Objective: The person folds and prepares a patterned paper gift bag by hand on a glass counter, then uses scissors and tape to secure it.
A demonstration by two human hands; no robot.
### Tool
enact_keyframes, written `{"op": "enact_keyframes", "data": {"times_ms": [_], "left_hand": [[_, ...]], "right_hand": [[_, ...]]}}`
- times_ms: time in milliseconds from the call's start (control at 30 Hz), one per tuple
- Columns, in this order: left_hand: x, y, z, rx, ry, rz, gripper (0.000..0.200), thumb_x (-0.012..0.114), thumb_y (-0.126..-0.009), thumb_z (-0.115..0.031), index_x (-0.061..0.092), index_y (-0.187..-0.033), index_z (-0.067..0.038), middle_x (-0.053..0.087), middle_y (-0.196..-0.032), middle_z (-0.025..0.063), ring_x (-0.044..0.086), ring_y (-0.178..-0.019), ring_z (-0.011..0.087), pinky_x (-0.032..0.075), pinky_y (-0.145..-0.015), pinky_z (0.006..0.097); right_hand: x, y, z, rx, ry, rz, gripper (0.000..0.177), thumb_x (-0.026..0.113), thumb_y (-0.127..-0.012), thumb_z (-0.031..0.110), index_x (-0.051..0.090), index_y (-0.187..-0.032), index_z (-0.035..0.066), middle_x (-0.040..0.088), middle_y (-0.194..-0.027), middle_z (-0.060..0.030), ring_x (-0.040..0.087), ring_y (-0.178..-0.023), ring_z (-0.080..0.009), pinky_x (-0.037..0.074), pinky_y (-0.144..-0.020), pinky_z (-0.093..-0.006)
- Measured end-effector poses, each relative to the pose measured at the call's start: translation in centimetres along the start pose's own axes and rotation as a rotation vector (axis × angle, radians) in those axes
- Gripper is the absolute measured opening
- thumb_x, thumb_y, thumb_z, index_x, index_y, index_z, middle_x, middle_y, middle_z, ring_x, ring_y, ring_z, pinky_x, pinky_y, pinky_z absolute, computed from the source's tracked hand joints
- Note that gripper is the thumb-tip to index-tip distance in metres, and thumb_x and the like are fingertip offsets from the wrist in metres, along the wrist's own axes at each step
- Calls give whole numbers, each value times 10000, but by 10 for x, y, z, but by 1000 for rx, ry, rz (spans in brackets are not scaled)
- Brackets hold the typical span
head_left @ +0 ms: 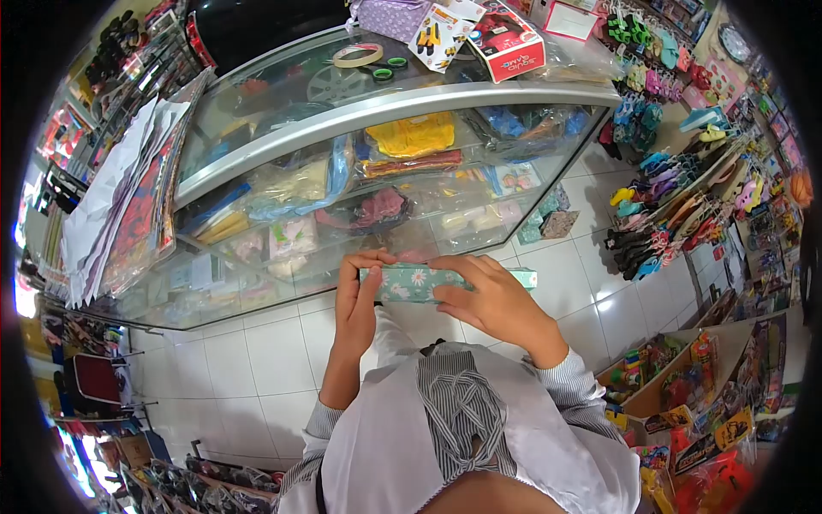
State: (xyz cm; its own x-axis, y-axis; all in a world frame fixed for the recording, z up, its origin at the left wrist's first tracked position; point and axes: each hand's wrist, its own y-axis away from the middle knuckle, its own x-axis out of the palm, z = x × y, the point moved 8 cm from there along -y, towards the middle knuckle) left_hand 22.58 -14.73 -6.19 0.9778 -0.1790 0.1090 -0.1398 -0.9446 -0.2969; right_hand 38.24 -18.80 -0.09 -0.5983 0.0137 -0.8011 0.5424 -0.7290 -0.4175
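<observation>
A long, narrow box wrapped in green paper with white daisies (pixel 413 281) is held level in front of my body. My left hand (pixel 358 295) grips its left end, thumb in front and fingers over the top. My right hand (pixel 486 295) wraps over it right of the middle, leaving the right tip showing. On the glass counter (pixel 282 128) beyond lie a roll of tape (pixel 358 56) and green-handled scissors (pixel 390 68). What lies under my fingers is hidden.
A red box (pixel 507 43) and a purple bag (pixel 394 15) sit on the counter top. Stacked paper sheets (pixel 128 188) stand at its left end. Racks of hair clips (pixel 676 197) are at right, toy bins (pixel 702 403) lower right. A patterned box (pixel 559 224) rests on the tiled floor.
</observation>
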Motion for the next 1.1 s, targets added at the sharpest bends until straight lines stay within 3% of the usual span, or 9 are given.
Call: {"op": "enact_keyframes", "data": {"times_ms": [133,233,333,433,533,633,733,933,1100], "left_hand": [[3,-4,10,-102,31,19,143,506,-914,-37,474,-1052,-27,556,-1107,104,469,-1139,220,318,-1018,353],[12,-6,-15,102,-127,64,360,633,-820,-11,470,-1141,-34,560,-1113,106,469,-1151,234,351,-986,357],[18,-3,-22,235,-226,320,498,751,-710,-11,533,-1153,-79,567,-1121,93,497,-1133,239,399,-947,364],[19,-6,-26,278,-441,443,425,795,-679,-47,623,-1060,-121,582,-1111,83,555,-1068,231,455,-876,349],[16,-11,-22,191,-402,386,375,814,-632,-19,657,-964,-96,604,-1089,99,586,-1023,228,484,-817,326],[12,-13,-16,159,-404,350,366,807,-639,-11,658,-965,-87,604,-1092,99,586,-1020,227,488,-794,310],[7,-13,-14,98,-373,307,342,801,-641,-1,662,-943,-79,604,-1092,101,583,-1022,228,481,-810,314],[5,-16,-21,191,-344,268,305,797,-636,1,662,-900,-67,588,-1129,116,572,-1049,234,458,-870,333],[11,-18,-29,230,-344,278,263,789,-631,13,684,-860,-64,591,-1127,120,574,-1062,242,464,-875,339]], "right_hand": [[2,7,-10,-36,10,-75,176,679,-787,162,613,-924,74,600,-1168,-79,605,-969,-274,489,-821,-373],[3,12,-21,-3,-53,-44,182,672,-803,139,599,-952,62,634,-1116,-86,632,-927,-277,511,-787,-366],[4,11,-30,93,-268,-15,218,680,-807,132,587,-991,63,649,-1077,-95,640,-918,-290,519,-767,-368],[2,9,-34,72,-308,-3,256,679,-809,197,563,-996,68,620,-1055,-97,629,-844,-325,519,-731,-390],[2,7,-33,100,-241,55,350,714,-775,264,553,-1019,73,621,-1066,-82,621,-904,-299,499,-752,-384],[-4,2,-25,-8,-79,-38,421,734,-741,317,551,-1031,71,620,-1075,-67,600,-978,-262,455,-780,-358],[-1,1,-25,11,-30,-50,442,732,-733,338,557,-1040,73,617,-1106,-54,582,-1013,-216,407,-810,-330],[2,-3,-29,-16,-34,-66,422,769,-701,292,609,-1027,78,656,-1083,-51,613,-922,-200,413,-823,-335],[-1,-4,-26,-38,-23,-74,353,756,-706,264,643,-997,99,659,-1093,-37,610,-956,-195,410,-851,-342]]}}
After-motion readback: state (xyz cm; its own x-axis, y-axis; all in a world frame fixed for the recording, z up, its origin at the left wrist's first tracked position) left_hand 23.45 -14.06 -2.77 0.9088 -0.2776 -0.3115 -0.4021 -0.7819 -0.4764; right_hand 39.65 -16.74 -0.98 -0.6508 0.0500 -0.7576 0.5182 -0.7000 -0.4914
